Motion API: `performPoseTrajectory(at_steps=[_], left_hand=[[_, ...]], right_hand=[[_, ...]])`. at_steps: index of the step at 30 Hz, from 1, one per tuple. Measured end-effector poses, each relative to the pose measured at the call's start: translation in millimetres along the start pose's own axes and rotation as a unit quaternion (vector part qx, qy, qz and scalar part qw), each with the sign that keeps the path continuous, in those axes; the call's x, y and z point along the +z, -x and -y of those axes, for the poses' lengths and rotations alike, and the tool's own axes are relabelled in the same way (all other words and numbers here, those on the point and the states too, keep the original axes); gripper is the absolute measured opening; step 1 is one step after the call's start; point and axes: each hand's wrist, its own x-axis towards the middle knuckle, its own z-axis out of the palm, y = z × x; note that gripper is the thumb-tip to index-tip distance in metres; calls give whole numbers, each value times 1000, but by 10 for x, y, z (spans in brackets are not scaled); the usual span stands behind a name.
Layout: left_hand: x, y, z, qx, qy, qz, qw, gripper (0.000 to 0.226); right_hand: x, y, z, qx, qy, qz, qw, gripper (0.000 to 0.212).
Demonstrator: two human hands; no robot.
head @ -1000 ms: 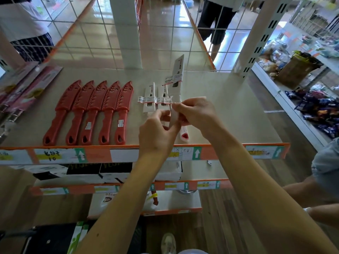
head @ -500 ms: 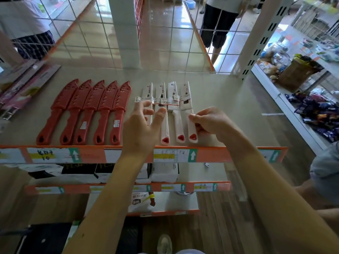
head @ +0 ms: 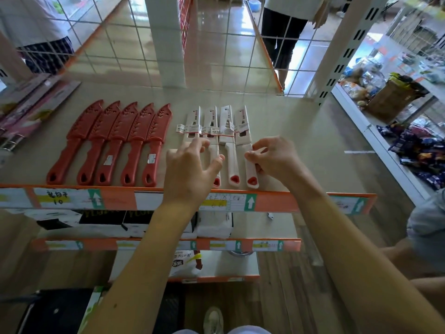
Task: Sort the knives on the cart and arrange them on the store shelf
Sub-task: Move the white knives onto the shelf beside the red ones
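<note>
Four white knives (head: 231, 160) lie shelved; left hand (head: 190, 169) is spread open, right hand (head: 274, 157) pinches the rightmost.

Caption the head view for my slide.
Right hand pinches the rightmost white knife on the shelf; left hand spreads open over the other three, beside five red knives.

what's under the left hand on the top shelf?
The handles of the two leftmost white knives. Their sheathed blades stick out past the left hand, and one red handle end shows by the thumb. The leftmost handle is hidden.
</note>
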Motion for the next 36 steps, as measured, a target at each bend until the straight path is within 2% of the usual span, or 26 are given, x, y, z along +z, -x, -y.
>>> performPoseTrajectory(at_steps=[5,13,19,31,36], left_hand=[[34,52,-32,34,-51,32,998,35],[113,122,-74,110,-136,121,977,39],[91,130,-66,110,-158,170,966,42],[18,178,-48,105,-156,220,957,46],[-11,179,-56,106,-173,225,953,54]], right_hand=[[30,-14,5,-26,19,-23,999,26],[18,20,-23,-50,94,-26,994,40],[52,53,-5,-75,172,-31,982,32],[57,141,-6,-79,155,-32,984,25],[51,147,2,-81,167,-40,982,31]])
